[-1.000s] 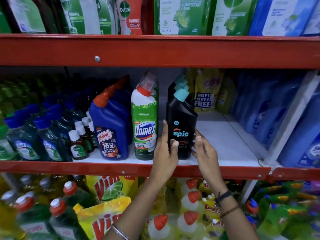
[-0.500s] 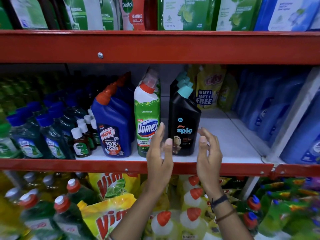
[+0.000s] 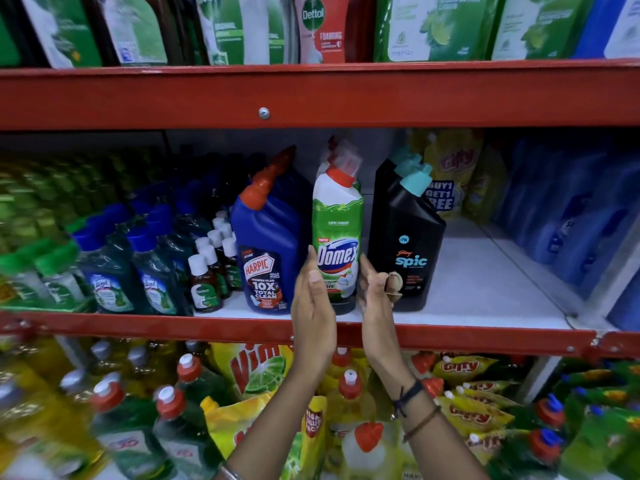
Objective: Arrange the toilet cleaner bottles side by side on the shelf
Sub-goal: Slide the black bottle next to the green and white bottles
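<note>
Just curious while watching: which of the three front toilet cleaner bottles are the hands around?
The green-and-white Domex bottle, the middle one. The left hand and right hand flank its lower part; the blue Harpic bottle and black Spic bottle stand either side.

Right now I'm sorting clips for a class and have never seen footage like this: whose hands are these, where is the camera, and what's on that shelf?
No machine here: a person wears one wide-angle camera on the head, looking forward and down, so you see their own two bare arms reaching up from below. The left hand and right hand are open, one on each side of the green-and-white Domex bottle. Whether the fingers touch it is hard to tell; nothing is lifted. The Domex bottle stands upright on the white shelf with its red front edge, between a blue Harpic bottle on its left and a black Spic bottle on its right, each with more bottles lined up behind. Small brown Dettol bottles stand further left.
</note>
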